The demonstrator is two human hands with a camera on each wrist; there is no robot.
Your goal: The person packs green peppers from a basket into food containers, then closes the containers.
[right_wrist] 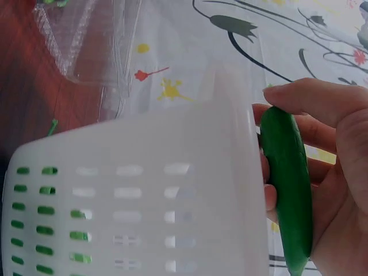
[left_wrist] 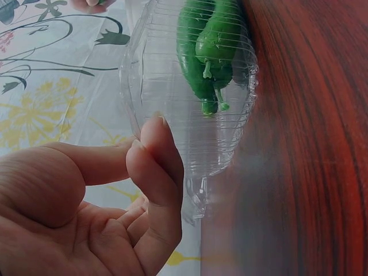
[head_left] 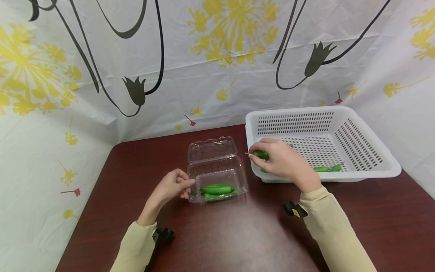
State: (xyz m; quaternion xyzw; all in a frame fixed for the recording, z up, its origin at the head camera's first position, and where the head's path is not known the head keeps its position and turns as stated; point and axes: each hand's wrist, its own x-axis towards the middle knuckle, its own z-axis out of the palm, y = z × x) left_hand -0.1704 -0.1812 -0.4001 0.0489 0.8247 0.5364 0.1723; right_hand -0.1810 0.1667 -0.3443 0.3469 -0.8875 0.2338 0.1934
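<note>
- Pepper (right_wrist: 287, 184), green and slender, is clamped between the thumb and curled fingers of my right hand (head_left: 278, 156), which hangs above the near left corner of a white basket (head_left: 357, 175).
- Its long axis runs roughly left to right as I face the table (head_left: 217, 234), the pale stem end poking out to the left past my fingertips.
- Leftward from that hand, and a little closer to my body, a clear plastic container (head_left: 214, 170) stands open just beside the basket; the pepper I hold is apart from it, its stem end aimed to that side.
- Nearer to the container is my left hand (head_left: 173, 185), thumb and forefinger brought together on the rim at its left edge, the other fingers bent in.
- Just right of those left fingertips, green peppers (head_left: 217, 189), at least two, lie along the container's near side, their long axes also left to right and so close to parallel with the one in my grip; two stems face my left hand.
- Farther from me than the left hand, and to its right, the container's lid (head_left: 212, 149) lies folded back on the far side.
- To the right of my right hand, and lower, two more peppers (head_left: 320, 169) rest by the basket's near wall; my hand hides part of what lies beneath it.
</note>
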